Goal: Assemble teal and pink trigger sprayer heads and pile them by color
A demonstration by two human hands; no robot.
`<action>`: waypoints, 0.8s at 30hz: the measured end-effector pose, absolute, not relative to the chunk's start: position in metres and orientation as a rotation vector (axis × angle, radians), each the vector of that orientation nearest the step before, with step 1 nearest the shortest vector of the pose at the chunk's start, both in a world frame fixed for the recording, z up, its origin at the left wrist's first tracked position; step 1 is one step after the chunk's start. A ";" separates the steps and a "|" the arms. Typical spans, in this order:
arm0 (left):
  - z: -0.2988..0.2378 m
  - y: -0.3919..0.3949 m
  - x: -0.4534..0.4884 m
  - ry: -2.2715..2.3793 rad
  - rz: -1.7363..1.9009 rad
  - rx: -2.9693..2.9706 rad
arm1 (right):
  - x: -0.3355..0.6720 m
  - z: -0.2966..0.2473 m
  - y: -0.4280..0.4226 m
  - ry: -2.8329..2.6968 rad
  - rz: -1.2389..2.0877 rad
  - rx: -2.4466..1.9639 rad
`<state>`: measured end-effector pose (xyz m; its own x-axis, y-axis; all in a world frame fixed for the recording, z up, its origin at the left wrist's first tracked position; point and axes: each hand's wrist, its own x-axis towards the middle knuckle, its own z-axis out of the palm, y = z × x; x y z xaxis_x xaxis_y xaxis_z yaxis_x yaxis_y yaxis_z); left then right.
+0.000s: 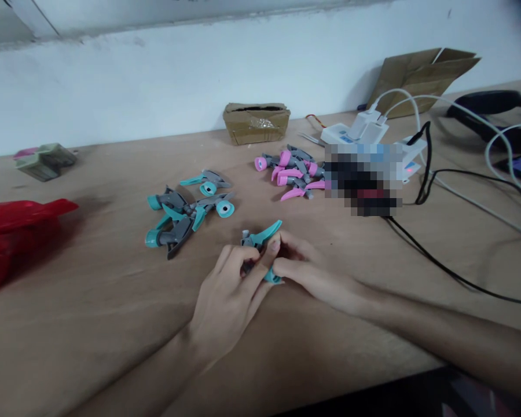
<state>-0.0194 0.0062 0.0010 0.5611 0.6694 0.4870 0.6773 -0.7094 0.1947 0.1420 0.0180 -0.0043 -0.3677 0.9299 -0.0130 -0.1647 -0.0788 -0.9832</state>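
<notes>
Near the front middle of the table, my left hand [228, 289] is closed around a teal and grey trigger spray head [265, 233]. Its teal trigger points up and to the right, and part of the teal collar shows below my fingers. My right hand [308, 269] grips the same spray head from the right, its fingers pressed near the collar. Most of the grey body is hidden by my fingers. Several teal and grey spray heads [178, 223] lie loosely grouped to the left. Farther back, a pile of pink and grey spray heads [293, 174] lies on the table.
A red plastic bag [21, 237] lies at the left, with a small greenish block [46, 162] behind it. Against the wall stand an open cardboard box [256, 124] and a cardboard piece [417, 81]. A power strip [341, 134] with chargers and cables [460, 278] spreads across the right.
</notes>
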 end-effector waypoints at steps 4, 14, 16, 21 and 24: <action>0.002 0.010 -0.024 -1.300 -0.963 -2.838 | 0.149 -0.002 0.023 -1.360 1.682 -0.890; 0.006 0.018 -0.032 -1.534 -1.217 -2.879 | 0.172 0.013 0.019 -2.186 0.356 -0.884; 0.008 0.017 -0.030 -1.522 -1.207 -2.872 | 0.169 0.013 0.017 -2.251 0.181 -0.871; 0.010 0.013 -0.028 -1.520 -1.191 -2.852 | 0.164 0.014 0.013 -2.276 0.011 -0.863; 0.009 0.013 -0.028 -1.506 -1.171 -2.866 | 0.163 0.015 0.012 -2.288 -0.027 -0.858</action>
<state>-0.0284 0.0130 0.0092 0.3998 0.8126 0.4240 0.6112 -0.5811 0.5374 0.1630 0.0122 0.0149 -0.5485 0.5731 0.6088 0.5875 0.7823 -0.2071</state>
